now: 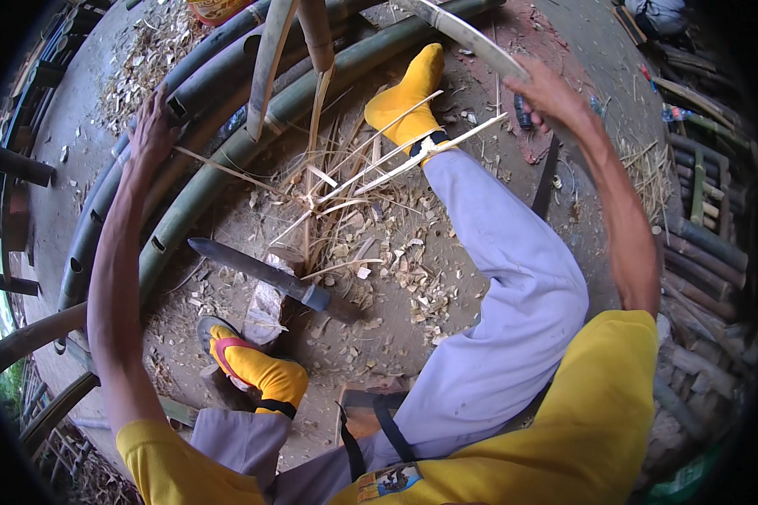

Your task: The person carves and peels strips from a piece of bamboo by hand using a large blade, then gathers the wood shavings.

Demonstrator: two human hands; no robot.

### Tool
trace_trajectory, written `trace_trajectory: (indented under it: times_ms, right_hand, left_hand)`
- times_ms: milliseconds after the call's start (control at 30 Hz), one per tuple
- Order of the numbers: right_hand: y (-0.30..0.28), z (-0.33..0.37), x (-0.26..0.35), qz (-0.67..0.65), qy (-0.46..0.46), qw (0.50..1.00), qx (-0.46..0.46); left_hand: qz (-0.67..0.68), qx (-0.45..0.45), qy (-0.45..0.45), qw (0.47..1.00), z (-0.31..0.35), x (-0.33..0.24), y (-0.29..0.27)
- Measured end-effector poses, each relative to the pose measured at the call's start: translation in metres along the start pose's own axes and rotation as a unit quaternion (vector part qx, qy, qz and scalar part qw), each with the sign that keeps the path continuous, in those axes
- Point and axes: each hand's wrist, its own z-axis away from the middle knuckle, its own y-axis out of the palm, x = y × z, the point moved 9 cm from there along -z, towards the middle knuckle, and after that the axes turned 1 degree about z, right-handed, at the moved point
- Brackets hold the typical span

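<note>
Probably positioning, my right hand grips a pale curved bamboo strip, one o'clock; left hand lies unclenched on dark tubular bamboo; next needs steadiness.

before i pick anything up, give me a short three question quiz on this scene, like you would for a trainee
1. Multiple choice: what is the left hand resting against?
a) wood shavings on the floor
b) the bamboo poles
c) a yellow sock

2. True or false: the broad dark blade near the lower left foot is in the right hand.

3. Fill in the blank: the sandal on that foot has a ____ strap.

Key: 1. b. 2. False; no hand is on it. 3. Red.
</note>
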Motion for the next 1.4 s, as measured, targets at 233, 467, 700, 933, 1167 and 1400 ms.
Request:
trace_trajectory:
  times_ms: [233, 467, 700, 933, 1167, 1400]
  right_hand:
    - [-0.068, -0.016, 0.039, 0.119, 0.036, 0.991, 0.047]
    - [-0.087, -0.015, 0.037, 0.207, 0.082, 0.971, 0.089]
    - [-0.102, 0.019, 0.17, 0.466, -0.004, 0.883, -0.059]
    - [-0.079, 0.051, 0.208, 0.429, -0.125, 0.888, -0.106]
    - [-0.076, 0.066, 0.207, 0.409, -0.17, 0.887, -0.128]
    - [-0.086, 0.08, 0.207, 0.397, -0.198, 0.883, -0.153]
  left_hand:
    - [-0.028, 0.066, -0.083, 0.994, -0.002, 0.001, 0.022]
    - [0.111, 0.026, -0.025, 0.993, -0.004, -0.031, 0.002]
    - [0.157, 0.154, -0.039, 0.975, 0.039, 0.047, 0.008]
    - [0.149, 0.201, -0.086, 0.964, 0.061, 0.055, 0.007]
    - [0.009, 0.174, -0.063, 0.983, 0.059, 0.072, 0.022]
    - [-0.016, 0.103, -0.051, 0.993, 0.063, 0.075, 0.009]
